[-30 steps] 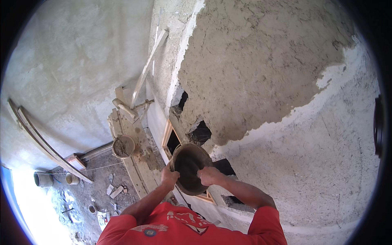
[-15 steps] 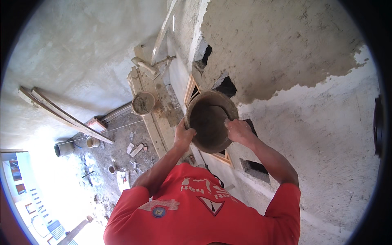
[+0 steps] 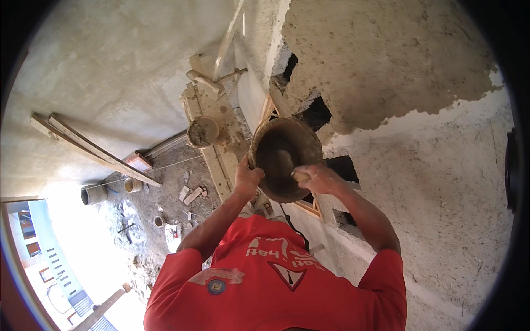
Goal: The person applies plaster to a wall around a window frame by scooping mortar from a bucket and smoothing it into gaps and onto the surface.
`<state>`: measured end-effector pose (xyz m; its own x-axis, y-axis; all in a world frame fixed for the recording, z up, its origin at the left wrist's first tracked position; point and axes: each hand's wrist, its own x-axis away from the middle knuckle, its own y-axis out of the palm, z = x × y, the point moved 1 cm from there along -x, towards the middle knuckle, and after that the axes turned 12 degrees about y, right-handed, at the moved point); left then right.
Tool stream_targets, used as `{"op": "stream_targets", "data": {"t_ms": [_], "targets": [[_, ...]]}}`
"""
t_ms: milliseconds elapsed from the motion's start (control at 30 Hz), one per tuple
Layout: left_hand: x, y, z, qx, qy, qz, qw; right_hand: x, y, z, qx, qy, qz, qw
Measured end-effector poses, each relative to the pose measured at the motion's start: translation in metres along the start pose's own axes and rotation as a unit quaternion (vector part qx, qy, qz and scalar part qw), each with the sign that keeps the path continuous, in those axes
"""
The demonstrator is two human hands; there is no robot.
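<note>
A mortar-stained bucket (image 3: pixel 259 144) is tilted in front of me, its mouth turned up toward me. My left hand (image 3: pixel 248 177) grips its near-left rim, thumb over the edge. At the near-right side of the mouth, my right hand (image 3: pixel 320 179) is closed round the pale handle of a trowel (image 3: pixel 300 176). The trowel's blade reaches into the bucket and is hard to make out against the grey, wet-looking inside. How much mortar lies in it I cannot tell.
Left of the bucket, a second bucket (image 3: pixel 203 132) with mortar stands on scaffold planks (image 3: pixel 222 118). To the right rises a partly plastered wall (image 3: pixel 408 165) with dark holes. Rubble, containers and long boards (image 3: pixel 96 148) lie lower left, and a string crosses there.
My right hand has turned and moved slightly nearer me, and the trowel has swung lower inside the bucket. My left hand keeps its grip on the rim. The whole view has shifted slightly.
</note>
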<state>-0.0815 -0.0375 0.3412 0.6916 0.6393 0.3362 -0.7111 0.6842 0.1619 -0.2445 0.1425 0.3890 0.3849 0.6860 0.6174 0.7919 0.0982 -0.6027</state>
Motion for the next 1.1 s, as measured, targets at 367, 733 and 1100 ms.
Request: {"op": "stream_targets", "data": {"t_ms": [367, 733, 1100], "targets": [[-0.002, -0.008, 0.009, 0.029, 0.011, -0.004, 1.0, -0.005, 0.006, -0.004, 0.096, 0.081, 0.046, 0.991], [-0.001, -0.016, 0.003, -0.012, 0.048, -0.018, 0.999, 0.016, -0.037, -0.062, 0.29, 0.06, 0.095, 0.95], [-0.003, -0.007, -0.02, 0.065, 0.018, 0.027, 0.997, -0.018, -0.016, -0.043, 0.405, -0.068, 0.008, 0.912]]}}
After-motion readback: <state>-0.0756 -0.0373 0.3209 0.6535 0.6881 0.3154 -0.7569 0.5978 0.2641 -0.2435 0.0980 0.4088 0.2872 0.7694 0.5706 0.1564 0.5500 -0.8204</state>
